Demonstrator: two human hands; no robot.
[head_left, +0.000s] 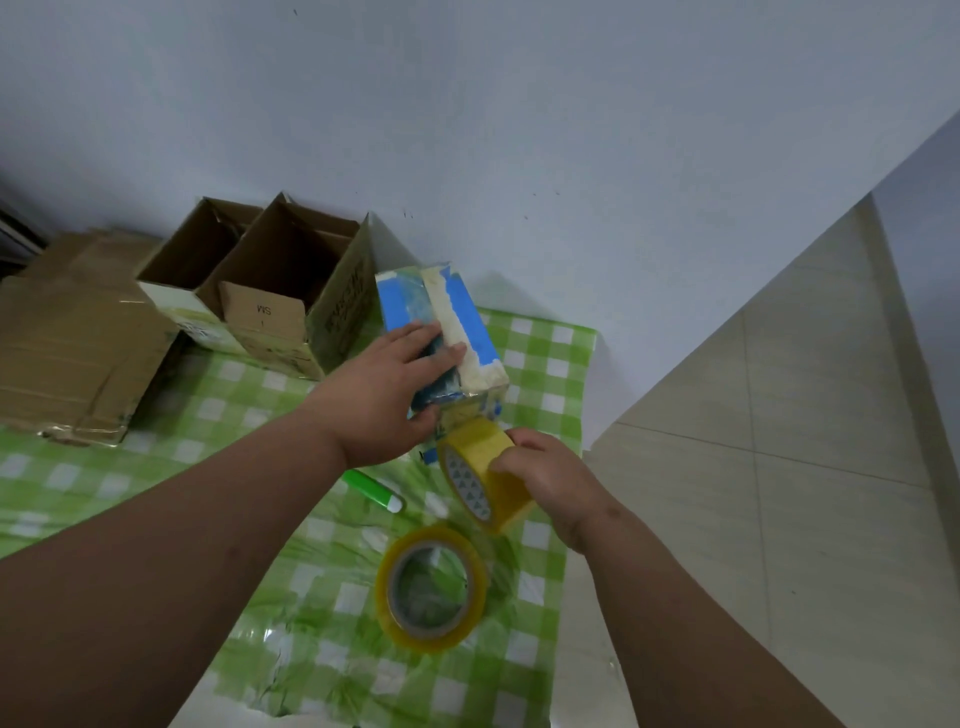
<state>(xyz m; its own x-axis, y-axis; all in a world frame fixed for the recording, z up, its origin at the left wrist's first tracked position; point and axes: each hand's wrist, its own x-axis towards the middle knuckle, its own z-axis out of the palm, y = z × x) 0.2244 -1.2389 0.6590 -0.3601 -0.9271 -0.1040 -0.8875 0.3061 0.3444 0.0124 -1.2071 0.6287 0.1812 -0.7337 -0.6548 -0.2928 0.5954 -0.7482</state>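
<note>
Here, the blue box (467, 312) lies lengthwise on the green checked cloth (104, 467), with a pale strip of tape running along its top. The left hand (384, 400) rests on it. Its fingers (441, 358) are fairly straight and slightly spread as they press flat across the top, and the thumb sits against the box's near end.

Just at that near end, the right hand (545, 478) grips a yellow tape roll (478, 467). The fingers curl over the roll's outer band, and the roll stands on edge and touches the box. How the thumb lies cannot be told.

Nearer the person than the box, a second tape roll (385, 592) lies flat on the cloth, apart from both hands. A green tube (371, 488) lies near the box's near end, off to its left and just under the left wrist.

Two open cardboard boxes stand side by side to the left of the blue box. The closer one (291, 270) is just beside the blue box and the other (202, 249) is beyond it. Flattened cardboard (78, 338) lies farther left. Behind the blue box rises a pale wall (519, 130), and tiled floor (779, 415) shows to its right.
</note>
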